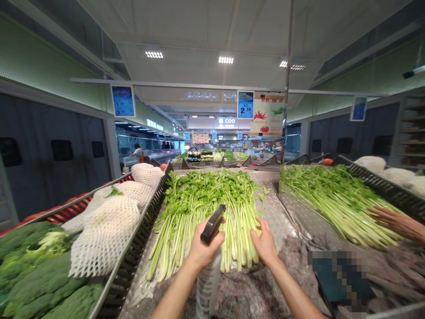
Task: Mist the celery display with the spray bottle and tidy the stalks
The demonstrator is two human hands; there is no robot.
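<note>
My left hand (205, 246) is wrapped round the neck of a spray bottle (207, 288) with a black trigger head (213, 225) and a clear, printed body. The bottle stands upright in front of a wide layer of celery (206, 208), whose leaves point away and whose pale stalks point towards me. At the celery's right edge is my right hand (264, 241), thumb and fingers apart, with its fingertips against the outer stalks. Nothing shows held in it. The bottle and my left hand hide some stalk ends.
On the left, black crates hold broccoli (43, 266) and vegetables in white foam nets (106, 235). A crumpled grey-pink cloth (245, 292) lies at the front. A mirror (335, 199) on the right reflects the celery and a hand. Price signs (245, 105) hang above; a person (137, 152) stands far off.
</note>
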